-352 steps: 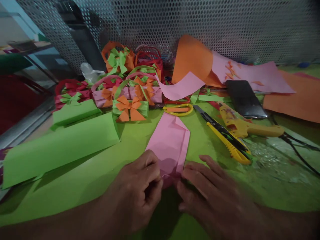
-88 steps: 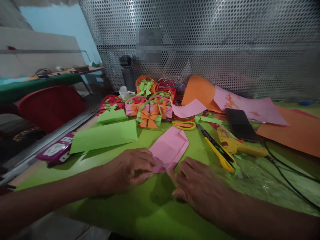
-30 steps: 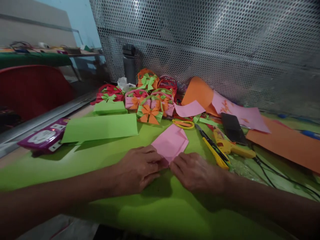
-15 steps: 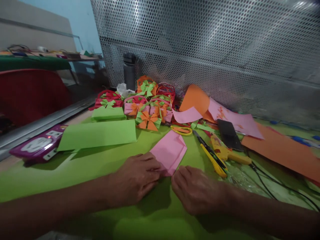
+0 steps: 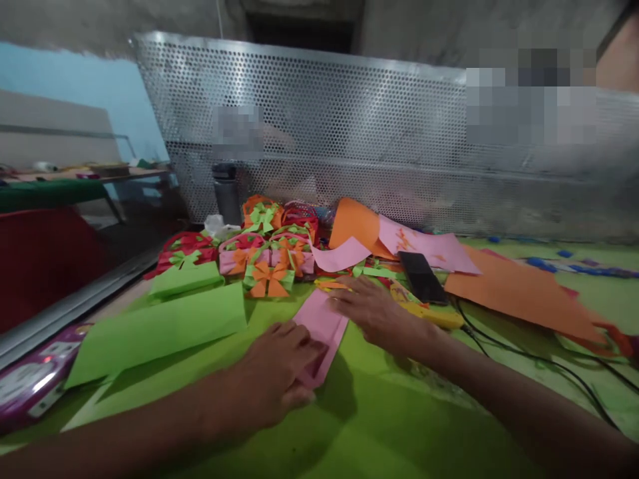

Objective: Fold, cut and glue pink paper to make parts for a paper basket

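Note:
A folded pink paper (image 5: 319, 318) lies on the green tabletop in front of me, with narrow folds along its right and lower sides. My left hand (image 5: 274, 369) rests on its lower left part, fingers spread over the paper and thumb by the bottom edge. At the paper's upper right side, my right hand (image 5: 372, 311) has its fingers stretched out and touching it. Yellow-handled scissors (image 5: 327, 285) show just beyond, partly covered by that hand. Under and beside my right forearm sits a yellow glue gun (image 5: 439, 316), partly hidden.
Small paper bags with bows (image 5: 269, 278) cluster at the back. Light green folded papers (image 5: 170, 326) and a purple device (image 5: 42, 379) lie left. A phone (image 5: 423, 276), orange sheets (image 5: 514, 289) and black cables (image 5: 539, 359) are right. A perforated metal panel (image 5: 319, 113) stands behind.
My right hand has moved from the paper's bottom corner up to its upper right side, and its fingers have uncurled. The pink paper is turned and narrower. The camera view has tilted up.

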Demonstrator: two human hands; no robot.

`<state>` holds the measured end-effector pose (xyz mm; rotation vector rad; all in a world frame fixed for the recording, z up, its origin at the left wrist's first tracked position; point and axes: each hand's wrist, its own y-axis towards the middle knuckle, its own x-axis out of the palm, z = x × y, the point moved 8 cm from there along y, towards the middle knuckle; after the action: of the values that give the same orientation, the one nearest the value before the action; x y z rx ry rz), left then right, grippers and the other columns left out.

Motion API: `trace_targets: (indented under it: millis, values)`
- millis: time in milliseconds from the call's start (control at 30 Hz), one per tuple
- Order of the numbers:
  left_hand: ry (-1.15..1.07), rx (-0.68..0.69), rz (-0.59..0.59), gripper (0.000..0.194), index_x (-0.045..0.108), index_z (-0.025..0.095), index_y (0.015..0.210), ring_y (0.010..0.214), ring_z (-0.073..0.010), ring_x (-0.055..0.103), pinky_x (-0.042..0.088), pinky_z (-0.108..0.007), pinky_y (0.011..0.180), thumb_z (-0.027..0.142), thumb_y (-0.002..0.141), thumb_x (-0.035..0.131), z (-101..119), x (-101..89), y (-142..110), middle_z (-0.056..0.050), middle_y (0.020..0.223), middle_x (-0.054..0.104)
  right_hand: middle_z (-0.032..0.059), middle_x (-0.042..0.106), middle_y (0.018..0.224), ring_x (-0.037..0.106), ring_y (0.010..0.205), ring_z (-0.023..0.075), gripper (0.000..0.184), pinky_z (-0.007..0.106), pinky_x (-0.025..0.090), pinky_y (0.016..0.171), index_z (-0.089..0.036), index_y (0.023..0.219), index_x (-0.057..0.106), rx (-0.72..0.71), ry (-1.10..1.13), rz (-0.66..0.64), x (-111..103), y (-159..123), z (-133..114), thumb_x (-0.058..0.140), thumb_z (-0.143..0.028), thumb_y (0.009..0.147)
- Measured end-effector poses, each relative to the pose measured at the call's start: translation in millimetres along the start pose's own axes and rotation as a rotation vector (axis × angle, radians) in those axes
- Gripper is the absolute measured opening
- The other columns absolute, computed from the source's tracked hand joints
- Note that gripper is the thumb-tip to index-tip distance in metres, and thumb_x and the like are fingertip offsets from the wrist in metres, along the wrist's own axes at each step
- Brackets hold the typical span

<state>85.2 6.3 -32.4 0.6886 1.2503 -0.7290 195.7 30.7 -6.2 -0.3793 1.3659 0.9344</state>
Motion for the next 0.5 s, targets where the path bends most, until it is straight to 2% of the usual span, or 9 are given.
trace_targets:
  millis: [67,167,333,433,500]
  values:
    - [-0.032,0.036,-0.024,0.043,0.058,0.020,0.112,0.094,-0.0267,0.053,0.042,-0.043,0.086,0.027,0.072,0.071,3,3.0,2,-0.008,0.104,0.060,0.0094,0.054,0.132,0.037,0.128,0.0265,0.052,0.049,0.029,0.103,-0.014,0.125,0.051,-0.063,-0.090,-0.030,6,-2,-3,0.049,0.003,0.076]
    - [-0.083,0.080,-0.026,0.032,0.058,0.020,0.105,0.090,-0.0241,0.053,0.041,-0.039,0.083,0.017,0.075,0.065,2,6.0,-1,-0.006,0.101,0.062,0.0106,0.057,0.127,0.040,0.125,0.0265,0.037,0.049,0.034,0.100,-0.013,0.121,0.053,-0.096,-0.201,-0.029,16,-4,-6,0.047,-0.004,0.085]
    - [-0.087,0.186,0.101,0.006,0.058,0.020,0.085,0.075,-0.0182,0.052,0.038,-0.032,0.072,0.015,0.084,0.056,-8,1.5,-12,-0.002,0.083,0.061,0.0139,0.064,0.109,0.046,0.119,0.0276,0.029,0.052,0.036,0.098,-0.010,0.116,0.056,-0.039,-0.249,0.001,23,-5,-3,0.049,-0.010,0.088]
    - [0.033,0.275,0.182,0.012,0.057,0.020,0.077,0.065,-0.0160,0.046,0.036,-0.031,0.066,0.015,0.087,0.052,-10,-1.5,-18,-0.001,0.069,0.054,0.0159,0.061,0.117,0.046,0.119,0.0279,0.033,0.052,0.036,0.098,-0.009,0.121,0.054,-0.014,-0.199,0.005,20,-7,-6,0.048,-0.010,0.088]
    - [0.132,0.329,0.314,0.023,0.054,0.019,0.070,0.062,-0.0155,0.043,0.037,-0.034,0.073,0.014,0.090,0.045,-7,-11.3,-20,0.000,0.065,0.051,0.0168,0.055,0.129,0.040,0.125,0.0293,0.039,0.053,0.034,0.100,-0.009,0.125,0.051,-0.005,-0.123,0.006,17,-8,-9,0.048,-0.010,0.086]
